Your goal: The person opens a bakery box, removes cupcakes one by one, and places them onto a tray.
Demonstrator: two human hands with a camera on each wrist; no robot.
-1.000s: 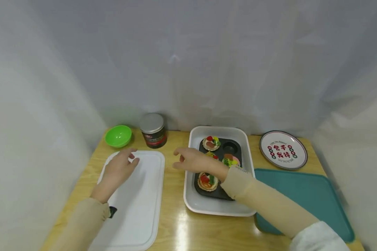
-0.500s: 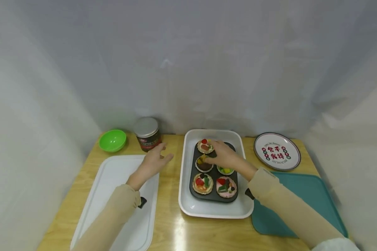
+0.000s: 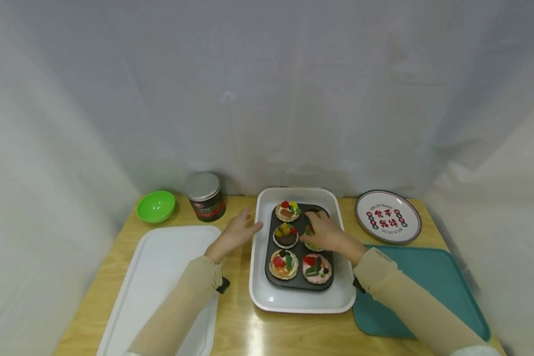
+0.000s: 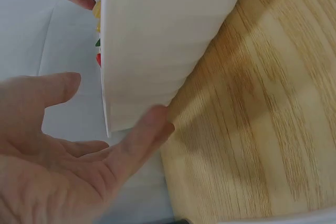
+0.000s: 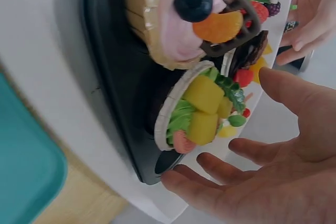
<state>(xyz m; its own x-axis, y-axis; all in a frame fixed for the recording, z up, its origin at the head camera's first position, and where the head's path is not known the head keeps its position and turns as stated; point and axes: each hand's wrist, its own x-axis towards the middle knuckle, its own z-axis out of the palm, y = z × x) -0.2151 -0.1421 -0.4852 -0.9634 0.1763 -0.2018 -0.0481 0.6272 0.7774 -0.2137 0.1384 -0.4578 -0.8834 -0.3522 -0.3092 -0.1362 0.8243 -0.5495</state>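
Note:
A white baking dish [image 3: 259,296] holds a black muffin tin [image 3: 300,283] with several decorated cupcakes. My left hand [image 3: 238,231] lies open against the dish's left rim; in the left wrist view its fingers [image 4: 152,127] touch the white dish wall [image 4: 157,40]. My right hand [image 3: 322,230] hovers over the tin's middle right cup. It covers most of the green cupcake [image 3: 313,246]. In the right wrist view the right hand [image 5: 231,140] is spread around the green cupcake [image 5: 202,111] topped with yellow pieces, a little apart from it. A pink cupcake [image 5: 178,19] sits beside it.
A white tray [image 3: 160,282] lies left of the dish and a teal tray [image 3: 422,291] to its right. A green bowl [image 3: 156,205], a dark jar [image 3: 206,196] and a printed plate [image 3: 388,216] stand along the back. White curtains close off the wooden table [image 3: 240,326].
My left hand moved right from the white tray to the dish's left rim. My right hand swung from the dish's left side onto the tin, then settled at the middle right cup.

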